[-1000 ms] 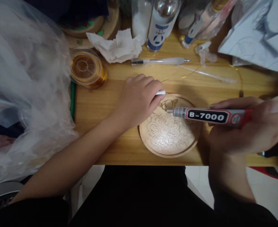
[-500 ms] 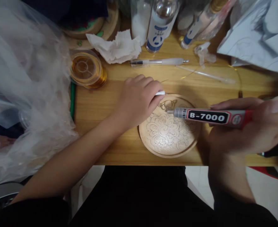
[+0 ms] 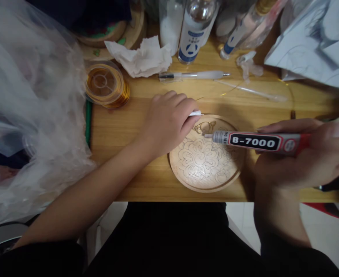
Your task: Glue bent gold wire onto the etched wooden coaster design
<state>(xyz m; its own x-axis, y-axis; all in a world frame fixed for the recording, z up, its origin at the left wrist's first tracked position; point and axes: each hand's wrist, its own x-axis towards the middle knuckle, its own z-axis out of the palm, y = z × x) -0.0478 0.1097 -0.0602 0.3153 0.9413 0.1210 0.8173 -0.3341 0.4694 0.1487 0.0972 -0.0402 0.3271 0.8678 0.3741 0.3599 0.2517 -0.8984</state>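
Observation:
My right hand point(image 3: 304, 154) is closed around a B-7000 glue tube point(image 3: 252, 141). Its narrow nozzle points left and sits at the drawn lines on a round wooden plate point(image 3: 198, 165), just below some gold wire point(image 3: 205, 127) shaped along the pattern. Pencilled flowers and scrolls cover much of the plate's face. At the plate's upper left edge lies my left hand point(image 3: 172, 119), fingers curled around a white cap point(image 3: 195, 113) with a thin metal pin sticking out to the right. Whether the nozzle touches the wood I cannot tell.
A spool of gold wire point(image 3: 107, 84) stands to the left, beside a plastic bag point(image 3: 42, 96). Behind the plate lie crumpled tissue point(image 3: 142, 57), a pen point(image 3: 195, 75) and a clear thin stick point(image 3: 252, 90). Bottles point(image 3: 194, 34) and paper sheets point(image 3: 316, 46) fill the back.
The glue tube has shifted very slightly to the right. My left hand, the cap and the plate stay where they were.

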